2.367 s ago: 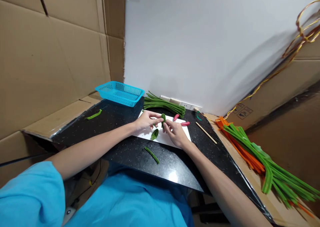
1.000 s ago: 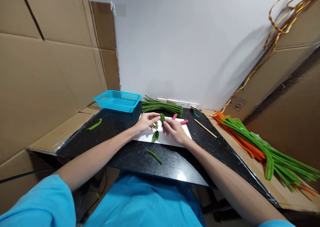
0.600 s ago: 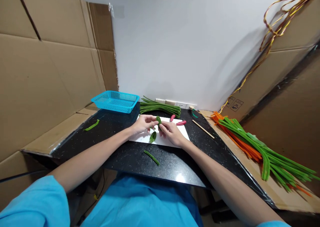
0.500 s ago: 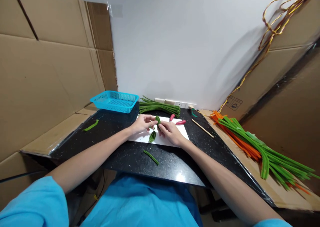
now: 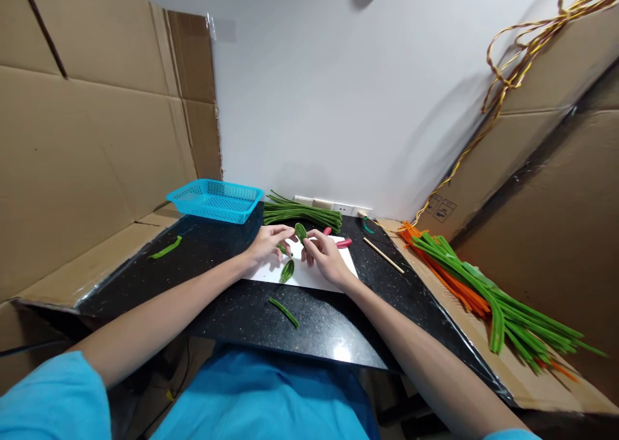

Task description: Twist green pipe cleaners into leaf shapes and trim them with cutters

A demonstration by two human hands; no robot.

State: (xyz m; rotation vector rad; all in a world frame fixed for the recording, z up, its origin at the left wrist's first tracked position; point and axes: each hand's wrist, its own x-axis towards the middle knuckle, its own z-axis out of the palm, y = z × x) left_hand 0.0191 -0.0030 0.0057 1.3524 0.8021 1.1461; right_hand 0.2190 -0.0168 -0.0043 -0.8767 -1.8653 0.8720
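A leaf shape bent from dark green pipe cleaner (image 5: pixel 300 233) is held upright above a white board (image 5: pixel 314 277). My right hand (image 5: pixel 326 256) pinches its lower right side between thumb and fingers. My left hand (image 5: pixel 267 245) has its fingertips at the leaf's left edge, the other fingers curled. A small green piece (image 5: pixel 282 249) shows by the left fingers; whether it is held is unclear. Below, a second green leaf shape (image 5: pixel 287 271) lies on the board. Red-handled pliers (image 5: pixel 343 243) rest behind my right hand, partly hidden.
Behind the board lies a bundle of dark green pipe cleaners (image 5: pixel 302 213). A blue basket (image 5: pixel 215 201) stands back left. Loose green strips (image 5: pixel 284 313) lie on the black table (image 5: pixel 232 317). To the right are a wooden stick (image 5: pixel 383 255) and green and orange pipe cleaners (image 5: pixel 478 288).
The leaf shape has turned to show its broad face, and my left fingers have loosened and spread a little around it. The whole view has shifted slightly.
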